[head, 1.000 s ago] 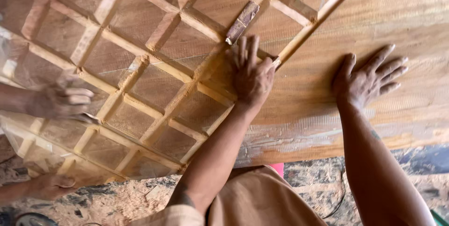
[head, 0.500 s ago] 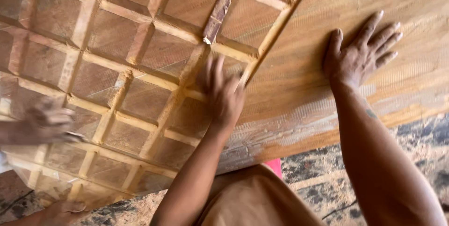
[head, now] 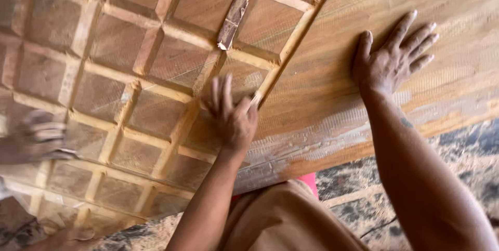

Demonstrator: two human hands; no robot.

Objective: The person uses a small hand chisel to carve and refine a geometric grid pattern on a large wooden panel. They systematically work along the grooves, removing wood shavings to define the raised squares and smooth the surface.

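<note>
Two hands work the big wooden panel (head: 156, 74) filling the view: the right hand (head: 395, 61), flat and spread, empty, should brace the plain board, while the left hand (head: 231, 116), fingers loosely extended, rubs evenly along the groove below the sandpaper scrap (head: 232, 22).

Big wooden panel (head: 332, 74) w/ raised grid of square recesses on left, plain sanded board on right. Small folded sandpaper piece (head: 232, 22) lies on grid, far side. Dusty ground (head: 457, 152) below, near right.
</note>
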